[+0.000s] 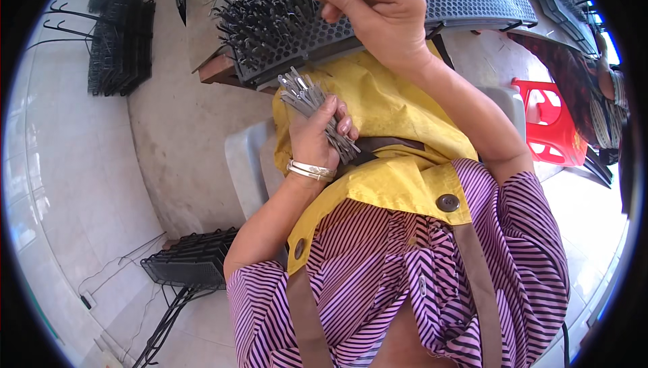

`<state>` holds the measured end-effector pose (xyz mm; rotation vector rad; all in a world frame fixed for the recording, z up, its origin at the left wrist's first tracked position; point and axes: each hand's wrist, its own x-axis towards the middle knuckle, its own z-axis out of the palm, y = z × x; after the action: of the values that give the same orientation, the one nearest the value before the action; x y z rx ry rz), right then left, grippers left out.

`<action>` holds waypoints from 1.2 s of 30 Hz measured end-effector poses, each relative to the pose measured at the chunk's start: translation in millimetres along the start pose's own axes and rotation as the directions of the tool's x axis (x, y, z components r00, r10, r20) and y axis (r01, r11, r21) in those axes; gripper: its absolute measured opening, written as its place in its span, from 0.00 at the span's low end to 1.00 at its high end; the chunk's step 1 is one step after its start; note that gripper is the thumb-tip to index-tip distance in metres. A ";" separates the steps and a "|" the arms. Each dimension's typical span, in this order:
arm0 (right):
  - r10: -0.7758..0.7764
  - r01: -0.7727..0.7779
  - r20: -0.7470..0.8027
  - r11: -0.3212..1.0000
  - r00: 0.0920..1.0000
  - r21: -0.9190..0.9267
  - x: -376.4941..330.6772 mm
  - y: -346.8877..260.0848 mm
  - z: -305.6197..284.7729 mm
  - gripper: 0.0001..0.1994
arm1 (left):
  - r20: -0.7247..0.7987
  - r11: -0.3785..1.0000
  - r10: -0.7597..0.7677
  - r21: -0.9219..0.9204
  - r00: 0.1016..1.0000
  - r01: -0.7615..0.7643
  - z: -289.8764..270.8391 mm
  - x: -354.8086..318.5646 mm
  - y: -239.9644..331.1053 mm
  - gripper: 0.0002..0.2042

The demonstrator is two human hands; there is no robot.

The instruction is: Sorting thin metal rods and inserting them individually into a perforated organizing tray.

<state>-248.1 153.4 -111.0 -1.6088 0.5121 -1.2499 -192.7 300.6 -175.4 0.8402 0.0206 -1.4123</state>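
My left hand (314,140), with bracelets at its wrist, is closed round a bundle of thin grey metal strips (301,93). Small holes show in some of their upper ends. The bundle leans over the yellow apron (378,91) on my lap. My right hand (388,13) is raised over the black perforated tray (466,0), thumb and fingertips pinched together. Whatever may be between those fingertips is too small to make out. To the left of that hand, many similar strips (266,27) stand packed upright in the tray's holes.
Stacked dark racks with hooks (121,50) hang at the far left. Another black rack (189,260) is low at the left. On the right are a red plastic stool (553,121), another person's arm (605,77) and a second loaded tray (563,7). A wooden edge (219,69) juts out below the tray.
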 end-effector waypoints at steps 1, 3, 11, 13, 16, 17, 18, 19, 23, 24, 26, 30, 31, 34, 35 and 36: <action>-0.077 0.077 0.002 0.996 0.997 -0.039 1.7 -0.8 2.7 0.02 | -0.002 1.000 0.002 -0.003 1.000 -0.002 0.2 -0.1 0.0 0.05; -0.155 0.156 0.010 0.985 0.988 -0.077 2.6 3.1 4.6 0.02 | -0.012 0.999 0.004 0.035 1.000 -0.004 2.3 -0.6 -0.9 0.06; -0.436 0.464 0.246 0.883 0.866 -0.066 13.2 18.7 10.1 0.04 | 0.001 1.000 -0.027 -0.007 1.000 0.027 2.5 2.4 -4.0 0.06; -0.490 0.525 0.285 0.849 0.824 -0.057 18.3 17.8 11.4 0.05 | -0.001 0.999 -0.045 -0.026 0.999 0.045 2.6 3.5 -4.5 0.05; -0.455 0.493 0.362 0.870 0.814 -0.015 20.0 15.1 11.8 0.05 | -0.006 0.998 -0.045 -0.032 0.999 0.045 1.8 4.6 -5.4 0.04; -0.368 0.396 0.404 0.918 0.838 0.014 20.4 10.8 13.3 0.06 | -0.011 0.998 -0.050 -0.023 0.999 0.050 1.2 5.2 -5.3 0.04; -0.369 0.396 0.407 0.918 0.836 0.018 22.7 5.2 13.3 0.06 | -0.017 0.998 -0.055 -0.014 0.998 0.055 0.7 5.5 -5.3 0.04; -0.273 0.309 0.427 0.951 0.862 -0.017 26.7 -2.3 12.7 0.03 | -0.019 0.999 -0.051 -0.017 0.998 0.051 0.1 5.4 -5.5 0.04; -0.244 0.309 0.326 0.936 0.914 -0.166 30.2 -1.5 15.1 0.03 | -0.025 0.998 -0.062 -0.012 0.998 0.062 1.8 5.8 -6.7 0.04; -0.208 0.277 0.300 0.938 0.931 -0.208 29.6 -2.5 15.7 0.03 | -0.030 0.998 -0.059 -0.014 0.998 0.059 2.1 6.2 -6.6 0.04; -0.292 0.365 0.385 0.921 0.875 -0.132 26.7 -10.3 15.2 0.03 | -0.035 0.998 -0.065 -0.014 0.997 0.064 1.9 7.1 -5.5 0.03; -0.366 0.432 0.440 0.900 0.820 -0.057 29.5 -7.8 15.8 0.03 | -0.028 0.997 -0.072 -0.005 0.997 0.072 0.7 7.8 -7.4 0.03; -0.340 0.394 0.333 0.913 0.879 -0.108 30.4 1.2 15.8 0.02 | -0.024 0.998 -0.070 -0.001 0.997 0.070 2.4 6.9 -8.3 0.03; -0.023 0.044 0.170 0.992 0.985 -0.121 29.3 7.1 13.9 0.02 | -0.039 0.999 -0.051 0.001 0.998 0.051 3.3 7.0 -6.4 0.04; -0.022 0.043 0.174 0.992 0.985 -0.121 27.6 5.1 13.8 0.02 | -0.039 0.999 -0.048 0.003 0.998 0.048 2.4 6.4 -6.7 0.04; -0.101 0.133 0.184 0.977 0.978 -0.168 25.0 0.9 13.6 0.02 | -0.039 0.999 -0.046 0.007 0.998 0.046 1.5 6.0 -6.9 0.04</action>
<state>-226.3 139.1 -99.5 -1.9060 0.4335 -1.1610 -198.1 295.2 -180.7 0.8779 0.0647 -1.4401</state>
